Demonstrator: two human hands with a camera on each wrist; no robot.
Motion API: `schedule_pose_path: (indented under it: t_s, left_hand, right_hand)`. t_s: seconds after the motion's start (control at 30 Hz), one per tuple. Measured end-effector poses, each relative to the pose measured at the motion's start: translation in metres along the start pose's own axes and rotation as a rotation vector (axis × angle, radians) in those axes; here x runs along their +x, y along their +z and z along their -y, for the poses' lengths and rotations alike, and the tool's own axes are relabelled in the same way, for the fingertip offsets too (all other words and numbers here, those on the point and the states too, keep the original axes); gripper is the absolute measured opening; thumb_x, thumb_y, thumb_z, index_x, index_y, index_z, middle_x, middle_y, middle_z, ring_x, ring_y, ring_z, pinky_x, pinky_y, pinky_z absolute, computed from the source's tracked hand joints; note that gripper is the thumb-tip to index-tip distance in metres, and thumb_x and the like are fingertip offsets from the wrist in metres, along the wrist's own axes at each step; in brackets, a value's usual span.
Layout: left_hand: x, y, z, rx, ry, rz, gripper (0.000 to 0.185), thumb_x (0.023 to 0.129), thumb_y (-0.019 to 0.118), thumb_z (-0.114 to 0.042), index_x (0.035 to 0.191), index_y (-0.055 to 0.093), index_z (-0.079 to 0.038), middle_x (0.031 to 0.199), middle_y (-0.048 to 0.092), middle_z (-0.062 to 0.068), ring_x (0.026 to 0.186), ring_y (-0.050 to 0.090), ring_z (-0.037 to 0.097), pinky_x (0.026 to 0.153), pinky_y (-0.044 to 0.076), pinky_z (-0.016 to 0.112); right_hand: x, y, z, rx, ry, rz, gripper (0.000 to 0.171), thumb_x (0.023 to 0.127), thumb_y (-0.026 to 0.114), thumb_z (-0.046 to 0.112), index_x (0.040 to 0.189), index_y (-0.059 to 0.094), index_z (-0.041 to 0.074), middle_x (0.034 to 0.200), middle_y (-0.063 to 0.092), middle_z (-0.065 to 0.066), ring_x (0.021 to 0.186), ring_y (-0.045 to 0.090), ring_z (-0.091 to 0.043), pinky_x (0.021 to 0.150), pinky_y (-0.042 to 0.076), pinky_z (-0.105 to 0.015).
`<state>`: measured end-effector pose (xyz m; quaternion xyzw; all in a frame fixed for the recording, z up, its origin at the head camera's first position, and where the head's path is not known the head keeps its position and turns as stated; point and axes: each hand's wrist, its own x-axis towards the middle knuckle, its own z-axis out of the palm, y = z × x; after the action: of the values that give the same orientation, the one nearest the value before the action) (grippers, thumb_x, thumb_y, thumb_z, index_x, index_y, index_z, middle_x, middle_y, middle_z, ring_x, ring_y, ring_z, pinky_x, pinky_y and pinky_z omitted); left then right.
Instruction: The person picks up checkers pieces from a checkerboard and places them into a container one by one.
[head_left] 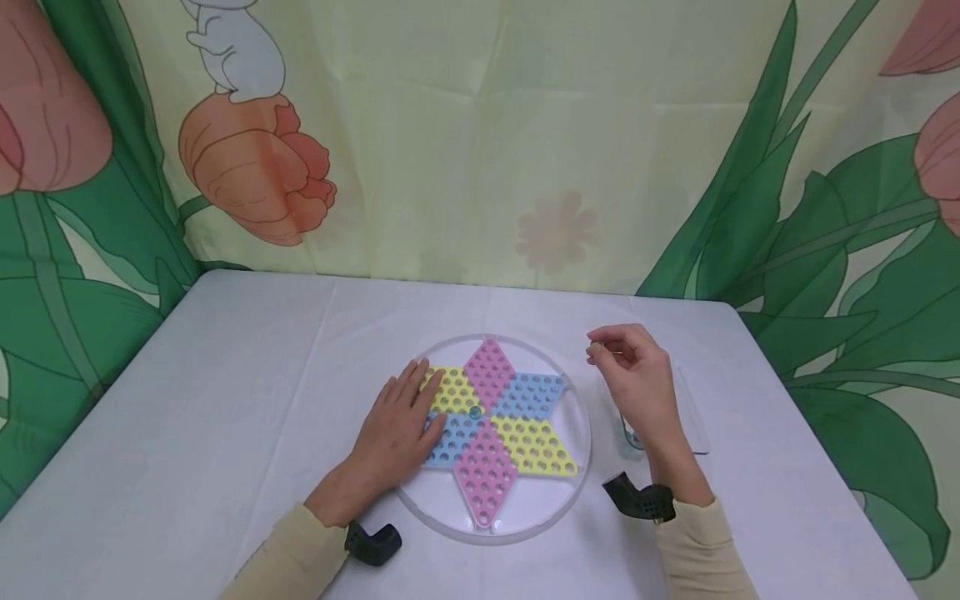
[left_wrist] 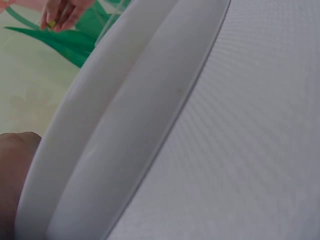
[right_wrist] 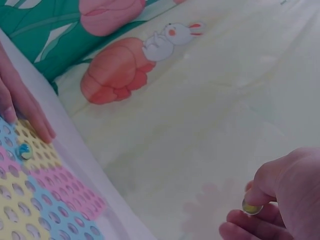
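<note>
A round white Chinese checkers board [head_left: 442, 510] bears a six-pointed star in pink, yellow and blue, dotted with holes. My left hand [head_left: 397, 425] rests flat on its left side, fingers straight over the yellow and blue points. One blue marble [head_left: 475, 412] sits near the star's centre; it also shows beside the left fingers in the right wrist view. Raised to the right of the board, my right hand [head_left: 637, 379] pinches a clear glass marble [right_wrist: 252, 207] with a yellow core between thumb and fingertips.
A clear container [head_left: 632, 443] stands right of the board, partly hidden by the right hand and forearm. Next to it lies a flat whitish panel [head_left: 692, 408]. A white cloth covers the table [head_left: 187, 433]. Behind hangs a curtain [head_left: 450, 150] printed with tulips and a rabbit.
</note>
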<state>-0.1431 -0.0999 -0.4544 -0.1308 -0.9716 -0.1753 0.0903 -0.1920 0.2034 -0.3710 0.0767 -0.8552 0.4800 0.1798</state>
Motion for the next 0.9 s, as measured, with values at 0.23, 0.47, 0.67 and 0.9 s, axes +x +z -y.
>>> schedule_pose_path:
  t_s: [0.23, 0.47, 0.67, 0.9]
  left_hand:
    - [-0.001, 0.0, 0.0, -0.009, 0.006, -0.001, 0.063, 0.098, 0.053, -0.036, 0.152, 0.039, -0.008, 0.162, 0.028, 0.018, 0.152, 0.022, 0.035, 0.122, 0.023, 0.056]
    - [0.0, 0.001, 0.0, -0.003, 0.001, 0.0, 0.063, 0.098, 0.052, -0.037, 0.153, 0.038, -0.008, 0.163, 0.027, 0.017, 0.153, 0.021, 0.034, 0.122, 0.022, 0.055]
    - [-0.001, 0.001, 0.0, -0.006, -0.004, 0.005, 0.063, 0.098, 0.052, -0.037, 0.153, 0.038, -0.008, 0.163, 0.027, 0.017, 0.153, 0.021, 0.034, 0.122, 0.022, 0.055]
    - [-0.002, 0.0, 0.0, -0.001, 0.006, -0.01, 0.062, 0.098, 0.052, -0.035, 0.152, 0.038, -0.008, 0.162, 0.028, 0.017, 0.152, 0.023, 0.034, 0.122, 0.023, 0.055]
  right_hand:
    - [-0.001, -0.006, 0.004, -0.01, 0.073, -0.009, 0.02, 0.099, 0.059, 0.015, 0.114, 0.068, 0.007, 0.11, 0.061, -0.005, 0.085, 0.066, 0.0, 0.082, 0.05, -0.007]
    - [0.001, -0.011, 0.0, -0.024, 0.139, 0.006, 0.024, 0.101, 0.055, 0.019, 0.118, 0.065, 0.006, 0.113, 0.064, -0.01, 0.083, 0.067, -0.001, 0.083, 0.049, -0.006]
    - [0.001, -0.015, -0.006, 0.005, 0.157, 0.008, 0.024, 0.1, 0.058, 0.021, 0.118, 0.066, 0.008, 0.109, 0.066, -0.01, 0.082, 0.067, -0.007, 0.08, 0.05, -0.005]
    - [0.004, -0.017, -0.01, -0.096, 0.241, 0.045, 0.028, 0.102, 0.053, 0.023, 0.122, 0.064, 0.008, 0.114, 0.066, -0.012, 0.092, 0.069, -0.017, 0.087, 0.052, -0.012]
